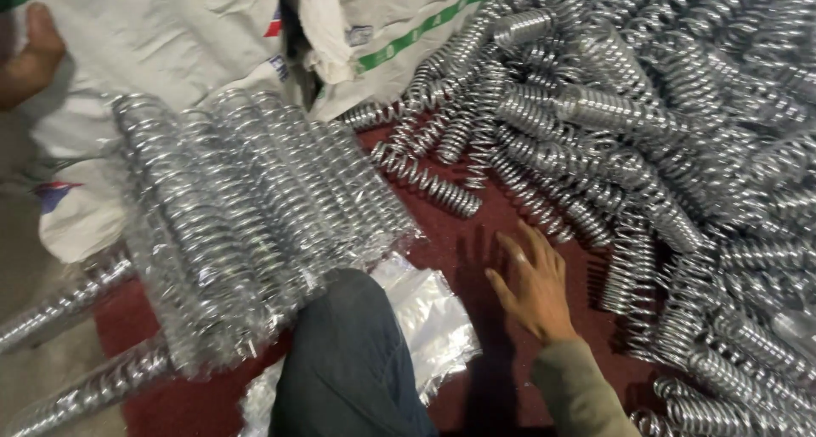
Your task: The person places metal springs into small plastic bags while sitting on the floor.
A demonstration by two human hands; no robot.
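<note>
Far left there's a foot [34, 50] on the white sacks [161, 37], not a hand, so no left hand in view and can't tell what it's doing. Bagged springs [246, 224] rest against the knee [348, 352]; I'd guess that bundle could roll off. Right hand [531, 288] is flat on the red mat [463, 241], fingers spread, gripping nothing. The loose spring pile [663, 148] starts just beyond the fingertips and could snag them.
</note>
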